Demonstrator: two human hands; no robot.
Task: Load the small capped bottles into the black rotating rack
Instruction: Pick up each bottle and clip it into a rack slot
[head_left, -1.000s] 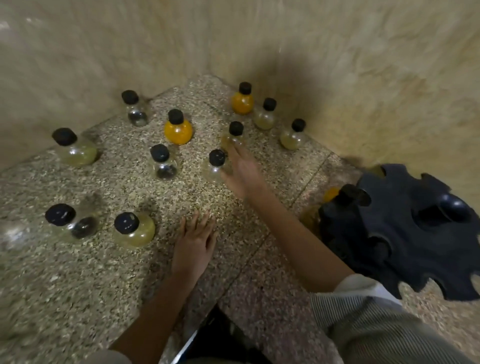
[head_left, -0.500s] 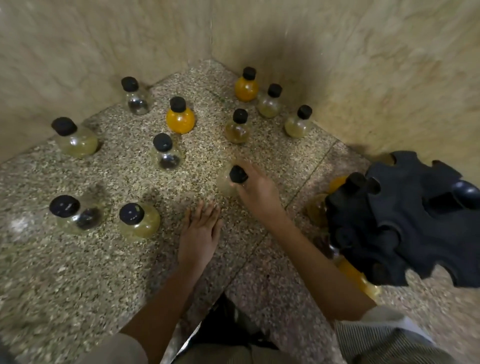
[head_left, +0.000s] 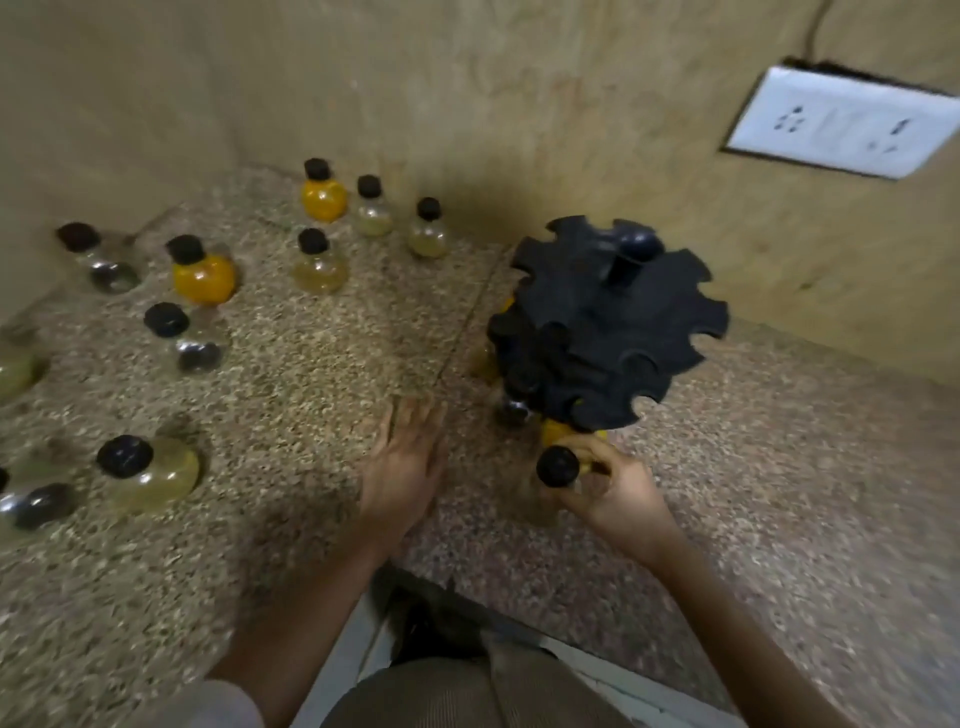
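The black rotating rack (head_left: 613, 322) stands on the speckled counter at centre right, its notched discs stacked around a knobbed post. Some bottles hang in its lower tier, among them an orange one (head_left: 556, 431). My right hand (head_left: 618, 493) grips a small clear bottle with a black cap (head_left: 557, 466) just in front of the rack's near edge. My left hand (head_left: 402, 467) lies flat on the counter with its fingers together, holding nothing. Several more capped bottles stand to the left, such as an orange one (head_left: 203, 275) and a pale yellow one (head_left: 148, 470).
The counter (head_left: 311, 364) sits in a corner between two beige walls. A white socket plate (head_left: 841, 122) is on the right wall. The counter's front edge runs just below my hands, with my lap beneath it.
My right hand picked a clear bottle from the middle of the counter and carried it right to the rack's near side. The view swung right. My left hand stayed flat.
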